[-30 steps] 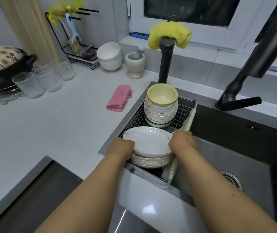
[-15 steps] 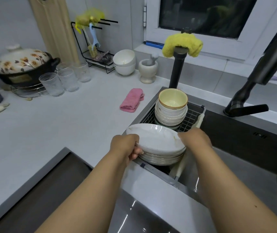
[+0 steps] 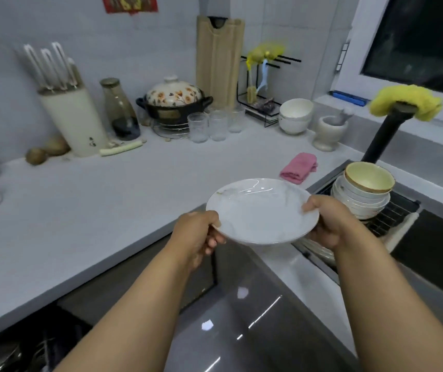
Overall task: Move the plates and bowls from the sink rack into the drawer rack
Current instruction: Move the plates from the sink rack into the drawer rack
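Above the counter edge, left of the sink rack, one white plate was held level: left hand gripped its left rim, right hand its right rim. Stacked bowls sat in the rack.

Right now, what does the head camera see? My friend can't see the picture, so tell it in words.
Two hands, left hand and right hand, hold a white plate by its rim above the counter edge. Behind it, stacked bowls sit in the sink rack, near a pink cloth.
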